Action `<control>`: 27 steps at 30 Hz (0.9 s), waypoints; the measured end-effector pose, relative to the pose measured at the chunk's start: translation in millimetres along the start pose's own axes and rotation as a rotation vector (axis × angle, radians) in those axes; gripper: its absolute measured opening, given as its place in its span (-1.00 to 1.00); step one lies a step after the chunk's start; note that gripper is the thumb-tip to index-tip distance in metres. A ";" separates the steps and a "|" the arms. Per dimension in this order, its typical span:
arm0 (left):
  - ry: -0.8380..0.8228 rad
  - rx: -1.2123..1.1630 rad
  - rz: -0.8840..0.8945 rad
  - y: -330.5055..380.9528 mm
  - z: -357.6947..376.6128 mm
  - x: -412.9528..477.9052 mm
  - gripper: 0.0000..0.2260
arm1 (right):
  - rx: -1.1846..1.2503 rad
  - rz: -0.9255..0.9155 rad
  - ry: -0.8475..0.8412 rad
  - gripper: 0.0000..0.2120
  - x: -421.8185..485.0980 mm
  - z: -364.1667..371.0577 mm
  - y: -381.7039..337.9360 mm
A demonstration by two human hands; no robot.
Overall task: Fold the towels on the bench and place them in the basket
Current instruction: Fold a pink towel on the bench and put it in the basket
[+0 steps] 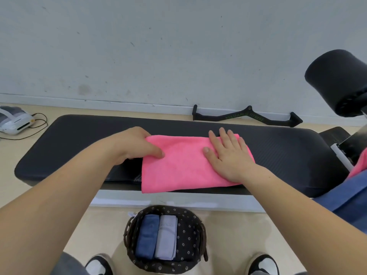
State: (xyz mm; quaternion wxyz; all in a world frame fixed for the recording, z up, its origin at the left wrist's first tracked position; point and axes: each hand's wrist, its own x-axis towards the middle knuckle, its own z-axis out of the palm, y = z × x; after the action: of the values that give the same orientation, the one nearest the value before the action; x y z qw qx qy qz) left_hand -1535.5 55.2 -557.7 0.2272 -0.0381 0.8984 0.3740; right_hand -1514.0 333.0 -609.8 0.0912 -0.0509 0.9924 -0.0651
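Note:
A pink towel (pixel 178 165), folded into a rectangle, lies across the middle of the black padded bench (pixel 288 155); its near edge hangs slightly over the bench's front. My left hand (pixel 137 143) grips the towel's left edge, thumb on top and fingers tucked under. My right hand (pixel 228 153) lies flat on the towel's right part, fingers spread. On the floor below stands a dark wicker basket (pixel 190 225) with a flowered lining. Inside it a folded blue towel (pixel 147 235) and a folded grey towel (pixel 166 237) lie side by side.
More pink and blue cloth (pixel 355 191) hangs at the bench's right end. A black foam roller pad (pixel 337 80) rises at the right. A black cable handle (pixel 246 116) lies by the wall, a white device (pixel 14 120) on the floor at left. My shoes flank the basket.

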 end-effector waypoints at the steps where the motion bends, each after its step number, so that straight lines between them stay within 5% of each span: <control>1: 0.018 -0.062 0.008 -1.1 -1.9 0.0 -0.82 | 0.009 0.019 0.040 -0.33 -0.9 -0.5 -1.9; 5: 0.195 -0.324 0.007 -14.5 -7.6 3.4 -0.79 | 0.013 0.016 0.095 -0.29 -7.9 3.9 -5.0; 10: 0.273 -0.259 -0.016 -27.1 4.6 -1.8 -0.83 | -0.026 0.031 0.036 -0.27 -15.1 11.6 -6.6; 15: 0.301 -0.334 0.031 -30.2 7.2 -4.6 -0.85 | -0.102 -0.085 0.298 -0.39 -20.1 7.9 -14.4; 20: 0.384 -0.386 0.026 -29.8 -1.4 -2.3 -0.83 | 0.034 -0.223 0.092 -0.29 -26.0 12.5 -30.3; 24: 0.410 0.107 0.053 -44.5 -4.5 2.3 -0.81 | 0.329 0.018 0.370 -0.51 -15.2 -5.6 -11.1; 27: 0.431 0.152 0.073 -46.8 -6.1 6.6 -0.76 | 0.535 0.240 0.331 -0.56 -3.5 -14.8 13.6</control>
State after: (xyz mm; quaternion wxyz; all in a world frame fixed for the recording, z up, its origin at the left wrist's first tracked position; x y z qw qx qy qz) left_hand -1532.6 18.1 -587.5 0.0187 -0.0671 0.9524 0.2967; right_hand -1514.6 348.5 -596.6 -0.0539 0.1035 0.9403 -0.3196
